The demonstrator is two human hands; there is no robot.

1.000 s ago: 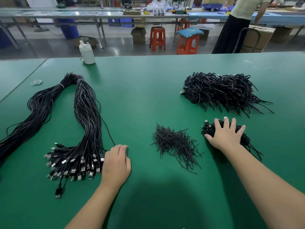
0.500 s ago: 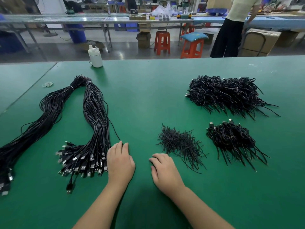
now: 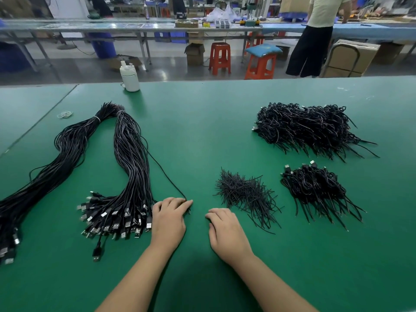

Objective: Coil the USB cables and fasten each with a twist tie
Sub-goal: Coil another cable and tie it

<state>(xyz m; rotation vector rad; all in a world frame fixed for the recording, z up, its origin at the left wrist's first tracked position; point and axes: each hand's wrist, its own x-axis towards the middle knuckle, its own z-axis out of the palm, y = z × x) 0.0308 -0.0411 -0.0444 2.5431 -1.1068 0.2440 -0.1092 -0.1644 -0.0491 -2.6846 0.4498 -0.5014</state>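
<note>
left hand [image 3: 169, 218] lies on the single cable [image 3: 165, 174] strayed from the uncoiled cable bundle [image 3: 131, 167], grip unclear, right hand [image 3: 227, 230] loose and empty on the green table [image 3: 202, 122] just short of the twist ties [image 3: 245, 194]; i'd draw that one clear of the plugs before looping.

Both forearms reach forward over the green table [image 3: 202, 136], bare to the lower edge of the view. The left hand [image 3: 168, 221] lies palm down on the table, its fingers bent with the tips down. The right hand [image 3: 227, 235] rests palm down on the table just beside the left, fingers loosely curled and pointing toward it, with a narrow gap between them.
</note>
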